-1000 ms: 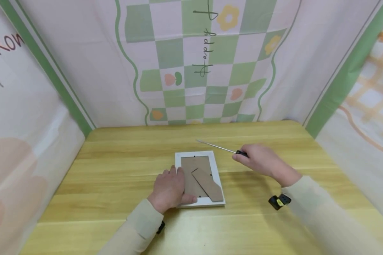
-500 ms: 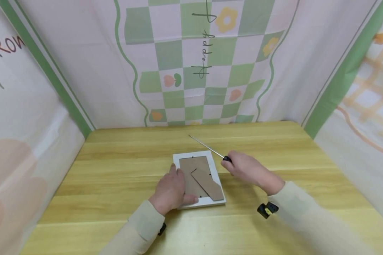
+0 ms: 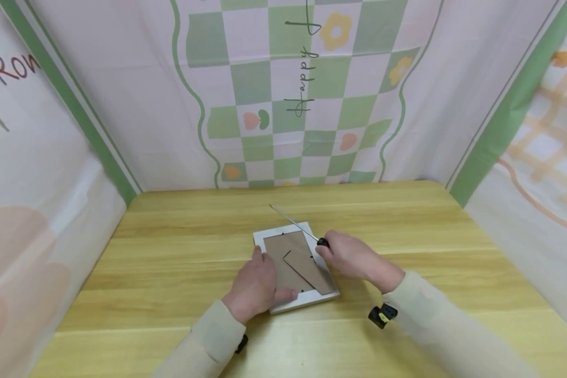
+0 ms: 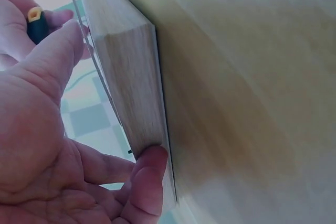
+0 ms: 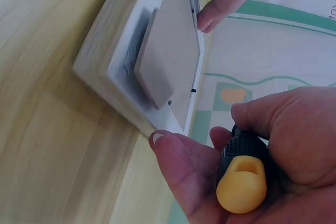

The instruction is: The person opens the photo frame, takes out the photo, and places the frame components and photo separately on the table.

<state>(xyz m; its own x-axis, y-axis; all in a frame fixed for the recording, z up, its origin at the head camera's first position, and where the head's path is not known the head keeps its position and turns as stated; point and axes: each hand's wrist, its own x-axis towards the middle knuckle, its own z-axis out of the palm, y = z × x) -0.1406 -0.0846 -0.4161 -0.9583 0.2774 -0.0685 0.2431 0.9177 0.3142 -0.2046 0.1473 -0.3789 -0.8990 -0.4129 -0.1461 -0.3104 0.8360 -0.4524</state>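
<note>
A white photo frame (image 3: 309,299) lies face down on the wooden table. Its brown backing board (image 3: 277,247) and folded-in stand leg (image 3: 312,270) face up, with small black tabs along the border. My left hand (image 3: 255,286) grips its left side, fingers along the outer edge and thumb across the near-left corner. In my right hand (image 3: 352,254) is a screwdriver (image 3: 323,242), held by its black handle with a yellow end (image 5: 241,184). Its long metal shaft points away to the left above the frame's far edge. A right fingertip (image 5: 157,138) is at the frame's edge.
The wooden table (image 3: 170,262) surrounds the frame. A printed curtain (image 3: 283,105) with green checks hangs behind the table, and white cloth closes both sides. Each wrist wears a small black device (image 3: 382,316).
My right hand has come left with the screwdriver, from apart from the frame to its right edge. The frame has turned slightly counter-clockwise, with my left hand staying on it.
</note>
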